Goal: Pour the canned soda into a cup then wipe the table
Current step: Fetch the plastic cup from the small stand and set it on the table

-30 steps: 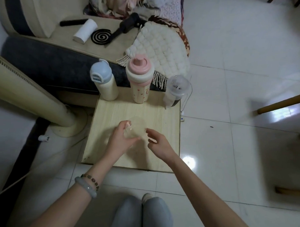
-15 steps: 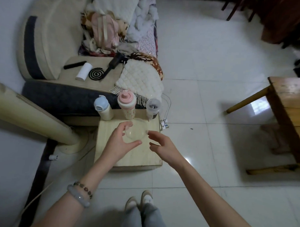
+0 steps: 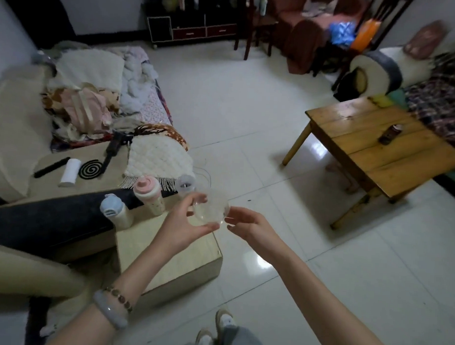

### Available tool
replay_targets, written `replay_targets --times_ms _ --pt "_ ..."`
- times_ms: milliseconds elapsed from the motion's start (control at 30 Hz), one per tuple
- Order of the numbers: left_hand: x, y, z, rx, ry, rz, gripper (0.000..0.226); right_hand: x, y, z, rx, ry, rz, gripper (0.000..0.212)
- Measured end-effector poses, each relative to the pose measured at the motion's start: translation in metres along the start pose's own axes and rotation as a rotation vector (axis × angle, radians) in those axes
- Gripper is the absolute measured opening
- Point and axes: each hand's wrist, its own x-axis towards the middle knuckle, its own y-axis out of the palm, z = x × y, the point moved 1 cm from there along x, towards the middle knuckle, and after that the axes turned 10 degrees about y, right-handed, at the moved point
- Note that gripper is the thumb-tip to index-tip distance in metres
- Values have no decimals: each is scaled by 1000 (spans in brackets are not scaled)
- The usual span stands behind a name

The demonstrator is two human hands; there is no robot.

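The clear cup [image 3: 211, 210] is in the air, low and a little left of the middle of the view, above the far right corner of the low desk [image 3: 198, 248]. It touches no surface. The left hand [image 3: 184, 222] holds it, with fingers curled over the top side and the thumb under it, so the cup lies tilted with its mouth turned toward the camera. I judge this grip is for carrying, not for pouring.

The right hand [image 3: 247, 226] is at three o'clock of the cup. It is relaxed and half curled and holds nothing, with its fingertips just beside the rim. I cannot tell if they touch it. It seems ready to steady the cup or take it over.

The can [image 3: 390, 132] stands upright and alone on the wooden desk [image 3: 371, 151], well apart, at about two o'clock from the cup, with open floor [image 3: 249, 121] between. So the cup probably must go to the can before any pouring can begin. No cloth for wiping shows on either desk.

At the back edge of the low desk, at about ten o'clock from the cup, stand a blue-capped bottle [image 3: 113, 209], a pink-capped bottle [image 3: 149, 192] and a clear container [image 3: 186, 183], all upright.
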Motion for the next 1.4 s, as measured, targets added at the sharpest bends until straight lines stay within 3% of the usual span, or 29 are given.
replay_targets --times_ms 167,600,900,1167,1400 --pt "8 45 -29 -12 104 159 59 -41 -39 -18 198 -9 -85 42" --pt "35 227 -143 -85 414 593 55 -170 -183 -67 493 -96 -519 38" --pt "42 384 -233 -149 483 696 60 -248 -334 -93 553 -112 -662 39" --pt "61 510 -304 -207 483 692 56 -294 -472 -101 591 -150 -664 51" --pt "104 597 -331 -190 461 698 59 -291 -568 -104 620 -132 -666 49"
